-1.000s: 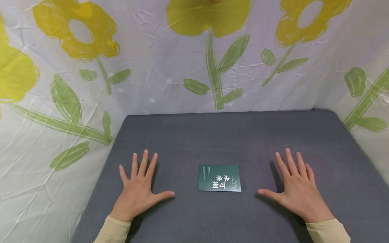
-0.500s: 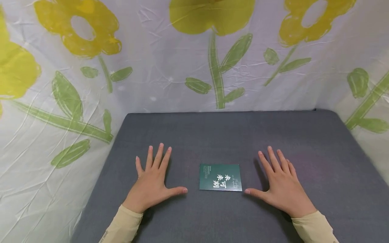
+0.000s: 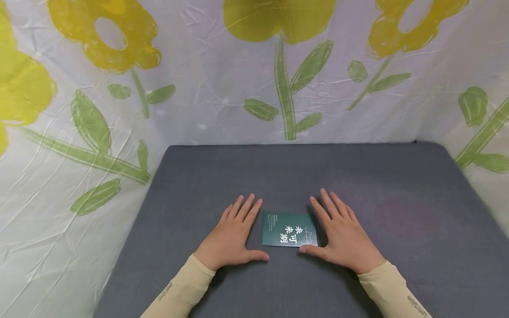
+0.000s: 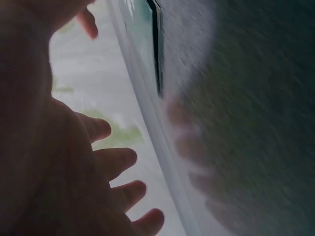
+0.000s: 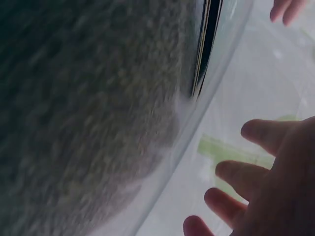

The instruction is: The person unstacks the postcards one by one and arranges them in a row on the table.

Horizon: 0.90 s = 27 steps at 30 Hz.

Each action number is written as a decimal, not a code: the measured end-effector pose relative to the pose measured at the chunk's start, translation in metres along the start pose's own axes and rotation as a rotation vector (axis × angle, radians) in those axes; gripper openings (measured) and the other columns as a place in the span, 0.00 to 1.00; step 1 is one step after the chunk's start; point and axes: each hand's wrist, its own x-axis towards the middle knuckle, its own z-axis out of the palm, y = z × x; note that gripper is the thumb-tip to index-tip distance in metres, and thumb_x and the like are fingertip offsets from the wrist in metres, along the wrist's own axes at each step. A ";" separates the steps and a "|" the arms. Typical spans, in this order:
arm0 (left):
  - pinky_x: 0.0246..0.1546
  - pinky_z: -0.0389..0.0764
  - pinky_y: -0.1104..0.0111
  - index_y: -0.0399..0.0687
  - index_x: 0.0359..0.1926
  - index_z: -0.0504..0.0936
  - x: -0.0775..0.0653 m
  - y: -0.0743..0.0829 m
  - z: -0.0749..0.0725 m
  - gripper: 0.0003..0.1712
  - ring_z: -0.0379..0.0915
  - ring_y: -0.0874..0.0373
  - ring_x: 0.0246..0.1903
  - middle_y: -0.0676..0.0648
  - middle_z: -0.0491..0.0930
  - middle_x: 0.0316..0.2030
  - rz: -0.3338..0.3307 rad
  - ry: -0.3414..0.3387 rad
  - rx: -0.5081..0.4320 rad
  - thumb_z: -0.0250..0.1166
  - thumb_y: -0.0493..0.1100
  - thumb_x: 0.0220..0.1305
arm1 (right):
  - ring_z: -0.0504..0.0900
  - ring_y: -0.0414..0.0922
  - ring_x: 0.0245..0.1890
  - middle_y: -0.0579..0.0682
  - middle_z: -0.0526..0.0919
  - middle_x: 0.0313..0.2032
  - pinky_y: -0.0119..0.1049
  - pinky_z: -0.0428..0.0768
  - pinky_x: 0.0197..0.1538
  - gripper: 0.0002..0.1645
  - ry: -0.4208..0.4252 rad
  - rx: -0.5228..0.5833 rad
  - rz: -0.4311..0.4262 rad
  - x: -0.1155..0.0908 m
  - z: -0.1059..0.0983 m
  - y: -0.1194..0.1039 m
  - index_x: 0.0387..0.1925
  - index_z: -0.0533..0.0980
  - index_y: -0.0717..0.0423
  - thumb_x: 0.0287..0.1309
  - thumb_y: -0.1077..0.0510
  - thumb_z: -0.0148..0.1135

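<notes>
A small dark green card [image 3: 274, 232] with white characters lies flat on the grey table; its thin, layered edge [image 5: 206, 49] shows in the right wrist view. My left hand [image 3: 228, 240] is held over the table just left of the card, fingers straight and thumb out below its lower left corner. On the other side, my right hand [image 3: 343, 238] is spread with its thumb overlapping the card's lower right corner in the head view. Both palms face down, and neither hand grips anything. In the left wrist view the left hand's fingers [image 4: 115, 162] hang apart above the surface.
The grey cloth-covered table [image 3: 222, 172] ends at the back against a white curtain [image 3: 207, 101] printed with yellow flowers and green stems. The same curtain continues down the left and right sides.
Both hands have moved inward from the table's sides toward the card, the left going right and the right going left. The card still lies in the same place on the table.
</notes>
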 end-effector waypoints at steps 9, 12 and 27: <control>0.79 0.68 0.45 0.49 0.88 0.47 0.029 0.019 -0.004 0.76 0.59 0.41 0.83 0.40 0.57 0.85 0.037 -0.068 0.025 0.83 0.68 0.52 | 0.55 0.64 0.85 0.61 0.58 0.85 0.71 0.66 0.77 0.72 -0.102 0.076 -0.097 0.023 0.001 -0.011 0.85 0.59 0.50 0.48 0.23 0.79; 0.78 0.70 0.46 0.49 0.88 0.50 0.036 0.023 -0.007 0.76 0.63 0.44 0.81 0.41 0.62 0.83 0.022 -0.085 0.041 0.86 0.64 0.50 | 0.59 0.63 0.84 0.60 0.63 0.83 0.71 0.68 0.76 0.71 -0.143 0.110 -0.110 0.031 -0.001 -0.016 0.84 0.62 0.49 0.46 0.27 0.83; 0.77 0.72 0.47 0.48 0.87 0.55 0.046 0.027 -0.006 0.70 0.69 0.46 0.76 0.46 0.70 0.78 0.062 -0.126 0.023 0.86 0.57 0.52 | 0.75 0.59 0.73 0.57 0.75 0.73 0.63 0.81 0.66 0.61 -0.211 0.091 -0.075 0.035 -0.006 -0.020 0.77 0.73 0.49 0.42 0.39 0.89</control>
